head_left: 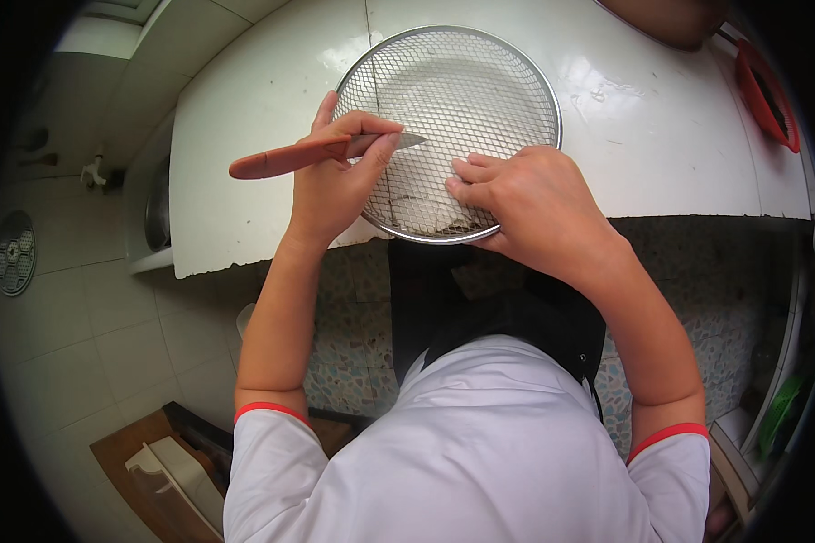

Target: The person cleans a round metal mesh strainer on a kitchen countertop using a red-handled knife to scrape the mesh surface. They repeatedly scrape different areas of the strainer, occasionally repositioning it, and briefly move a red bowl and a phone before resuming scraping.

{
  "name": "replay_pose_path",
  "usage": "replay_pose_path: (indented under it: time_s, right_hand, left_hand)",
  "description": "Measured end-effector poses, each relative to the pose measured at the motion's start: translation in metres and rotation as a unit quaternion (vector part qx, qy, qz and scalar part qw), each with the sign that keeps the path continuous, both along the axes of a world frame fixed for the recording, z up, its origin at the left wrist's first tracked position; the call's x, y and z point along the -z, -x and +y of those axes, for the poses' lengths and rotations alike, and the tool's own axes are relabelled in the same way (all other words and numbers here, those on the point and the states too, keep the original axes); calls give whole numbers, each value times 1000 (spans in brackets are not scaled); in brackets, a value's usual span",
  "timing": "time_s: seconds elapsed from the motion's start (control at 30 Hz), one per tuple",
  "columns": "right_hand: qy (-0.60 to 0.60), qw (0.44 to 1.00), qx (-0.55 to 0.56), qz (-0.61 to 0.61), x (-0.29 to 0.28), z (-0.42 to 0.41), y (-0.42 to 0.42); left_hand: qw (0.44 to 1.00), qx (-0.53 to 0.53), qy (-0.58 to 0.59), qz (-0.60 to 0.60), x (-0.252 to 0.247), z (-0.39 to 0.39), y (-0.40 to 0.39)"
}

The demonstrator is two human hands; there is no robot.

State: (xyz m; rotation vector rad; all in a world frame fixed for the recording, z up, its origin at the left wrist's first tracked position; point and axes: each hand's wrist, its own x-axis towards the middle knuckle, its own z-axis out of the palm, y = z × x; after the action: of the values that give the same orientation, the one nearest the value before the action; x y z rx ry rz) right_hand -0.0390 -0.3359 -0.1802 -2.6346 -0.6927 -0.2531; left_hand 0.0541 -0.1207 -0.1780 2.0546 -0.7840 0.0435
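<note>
A round wire-mesh basket (pixel 448 102) with a shiny metal rim sits at the front edge of the white tiled counter (pixel 244 163). My left hand (pixel 339 176) grips a small knife (pixel 288 157) with an orange-brown handle; thumb and forefinger pinch its blade, whose tip points right over the mesh. On the right side of the basket, my right hand (pixel 540 197) rests its fingers on the mesh, with the thumb by the front rim. Whether those fingers hold something small cannot be seen. Dark bits show at the mesh near the front rim.
A large brown round vessel (pixel 665 17) and a red plastic basket (pixel 764 98) stand at the counter's right. At the left are a basin (pixel 157 203), a wall tap (pixel 94 173) and a perforated metal disc (pixel 15 252). The counter's front edge is chipped.
</note>
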Motion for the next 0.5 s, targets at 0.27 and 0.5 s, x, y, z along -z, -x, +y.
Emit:
replay_pose_path:
  time_s: [0.27, 0.5]
  right_hand:
    - [-10, 1000, 3, -3, 2, 2, -2]
    - [-31, 999, 5, -10, 4, 2, -1]
  left_hand:
    - [1000, -3, 16, -17, 2, 0, -4]
    - [997, 13, -61, -34, -6, 0, 1]
